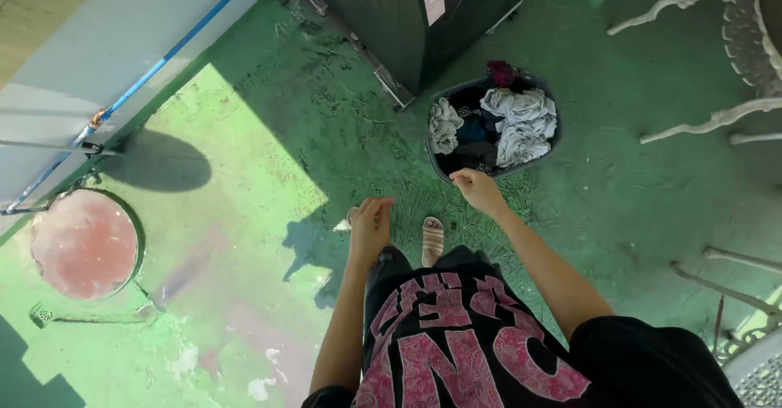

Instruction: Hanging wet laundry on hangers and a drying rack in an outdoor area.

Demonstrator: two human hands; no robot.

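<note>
Both empty: left hand [371,227] loosely curled, right hand [479,190] half-closed above basket [440,164] mid-frame; heaped laundry [521,123] likely to spill if tipped.

Laundry basket on the green floor

The dark round basket [494,125] stands upright, heaped with crumpled grey, white and dark clothes [521,123], one magenta piece at its far rim.

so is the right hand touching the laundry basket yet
Apart. In the head view the right hand hangs empty in the air above the floor, with green floor visible between its fingers and the rim of the laundry basket below.
</note>
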